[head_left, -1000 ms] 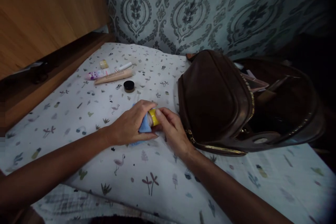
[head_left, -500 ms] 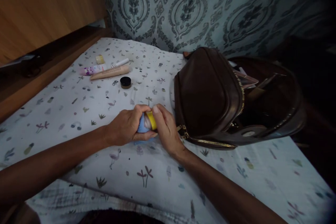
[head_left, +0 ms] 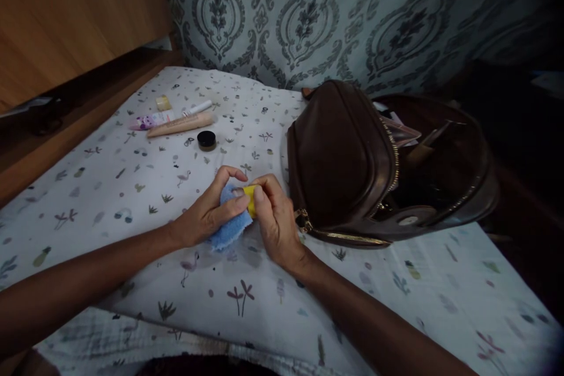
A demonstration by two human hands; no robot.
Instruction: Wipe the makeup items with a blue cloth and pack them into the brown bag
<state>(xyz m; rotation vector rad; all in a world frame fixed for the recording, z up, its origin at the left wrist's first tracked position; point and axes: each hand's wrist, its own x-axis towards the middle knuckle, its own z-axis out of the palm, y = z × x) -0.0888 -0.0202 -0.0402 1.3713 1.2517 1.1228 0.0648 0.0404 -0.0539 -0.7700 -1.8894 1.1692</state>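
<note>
My left hand [head_left: 211, 211] is closed on a light blue cloth [head_left: 232, 229], its thumb pressing the cloth against a small container. The container has a yellow lid or band [head_left: 251, 200], which the fingers and thumb of my right hand [head_left: 278, 220] pinch from the right. Most of the container is hidden between the hands and the cloth, so its kind cannot be told. Both hands are together just above the patterned sheet [head_left: 185, 282], left of a brown bag [head_left: 337, 158].
The bag lies unzipped with several items inside. Beyond my hands are a small black-lidded jar [head_left: 207, 140], a beige tube [head_left: 181, 124], a purple-and-white tube [head_left: 147, 121], a white stick [head_left: 198, 108] and a small yellowish item [head_left: 163, 103]. A wooden cabinet [head_left: 83, 17] stands at the left.
My left hand has shifted its grip; its index finger has lifted and more of the blue cloth hangs below. My right hand still pinches the yellow part. The view has shifted slightly.
</note>
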